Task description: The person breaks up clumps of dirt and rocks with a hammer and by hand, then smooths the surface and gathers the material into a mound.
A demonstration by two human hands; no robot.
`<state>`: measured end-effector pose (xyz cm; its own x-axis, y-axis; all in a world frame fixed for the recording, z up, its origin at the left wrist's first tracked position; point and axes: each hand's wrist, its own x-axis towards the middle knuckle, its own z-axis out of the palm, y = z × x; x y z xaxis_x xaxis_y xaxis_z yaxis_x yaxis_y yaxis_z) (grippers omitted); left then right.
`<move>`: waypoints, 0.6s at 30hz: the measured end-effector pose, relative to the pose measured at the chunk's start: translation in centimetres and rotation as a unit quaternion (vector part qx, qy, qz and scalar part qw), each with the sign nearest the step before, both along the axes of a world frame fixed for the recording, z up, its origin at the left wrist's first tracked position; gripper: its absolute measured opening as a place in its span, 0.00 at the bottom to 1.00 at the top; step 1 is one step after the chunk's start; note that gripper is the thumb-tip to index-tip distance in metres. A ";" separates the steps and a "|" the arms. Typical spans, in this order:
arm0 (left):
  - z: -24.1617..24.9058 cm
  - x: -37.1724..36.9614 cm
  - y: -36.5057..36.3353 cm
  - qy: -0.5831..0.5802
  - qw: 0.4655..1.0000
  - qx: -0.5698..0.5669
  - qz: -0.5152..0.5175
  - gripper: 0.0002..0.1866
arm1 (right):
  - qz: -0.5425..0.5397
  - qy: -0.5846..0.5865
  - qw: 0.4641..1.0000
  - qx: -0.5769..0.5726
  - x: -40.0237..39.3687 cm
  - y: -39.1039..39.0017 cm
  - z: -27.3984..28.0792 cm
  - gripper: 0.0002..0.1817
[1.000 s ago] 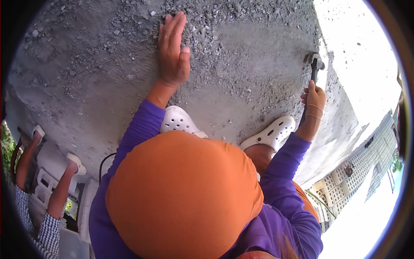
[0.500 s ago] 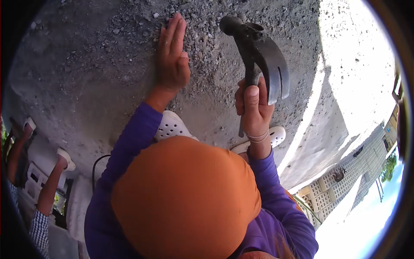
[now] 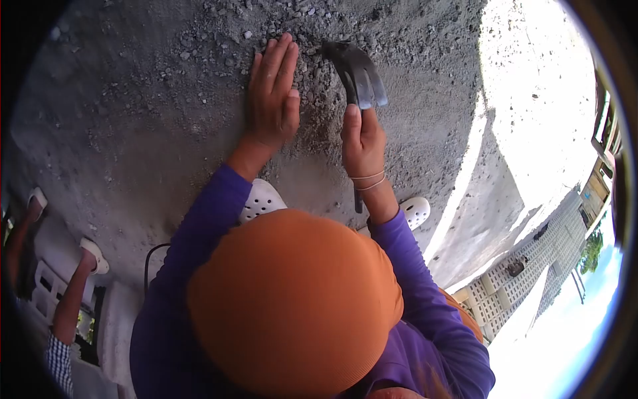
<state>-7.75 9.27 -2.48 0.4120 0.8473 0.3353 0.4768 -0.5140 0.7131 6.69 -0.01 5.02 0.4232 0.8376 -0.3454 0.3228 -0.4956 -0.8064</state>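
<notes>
My left hand lies flat, fingers together, on a grey concrete surface strewn with gravel. Just to its right, my right hand grips the handle of a dark claw hammer. The hammer's head is down on the gravel close to my left fingertips. Purple sleeves cover both arms, and two thin bands circle my right wrist. My orange head covering fills the lower middle and hides my body.
My white perforated clogs stand on the concrete below my hands. Another person's legs and white shoes show at the left edge. Sunlit ground and a lattice wall lie to the right.
My right hand swung the hammer in from the far right, raised it, then brought its head down onto the gravel beside my left hand. My left hand stayed flat in place.
</notes>
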 end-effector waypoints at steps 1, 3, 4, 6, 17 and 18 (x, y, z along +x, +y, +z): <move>0.2 0.1 0.0 0.006 1.000 -0.008 0.004 0.34 | 0.001 -0.004 1.000 0.005 0.2 0.1 0.2 0.22; 0.1 0.1 0.2 0.001 1.000 -0.002 0.005 0.34 | -0.049 0.077 0.996 -0.009 0.3 -0.1 0.5 0.21; 0.1 0.0 -0.2 0.002 1.000 -0.005 0.005 0.34 | -0.080 0.123 0.989 0.024 0.0 -0.2 1.2 0.20; 0.2 -0.3 -0.4 0.000 1.000 -0.017 0.002 0.34 | -0.077 0.112 0.989 0.064 -0.3 -0.3 3.3 0.20; 0.5 -0.4 -0.8 0.017 0.999 -0.041 -0.003 0.35 | -0.044 0.060 0.996 -0.039 -1.7 -2.8 2.0 0.19; 0.3 -0.3 -0.5 0.001 0.999 -0.034 0.000 0.35 | -0.040 0.051 0.998 0.015 -1.6 -2.7 3.0 0.21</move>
<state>-8.08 8.75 -2.15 0.4131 0.8677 0.2765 0.4784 -0.4651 0.7448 5.07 -2.69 7.99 0.4528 0.8131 -0.3658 0.1994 -0.4922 -0.8473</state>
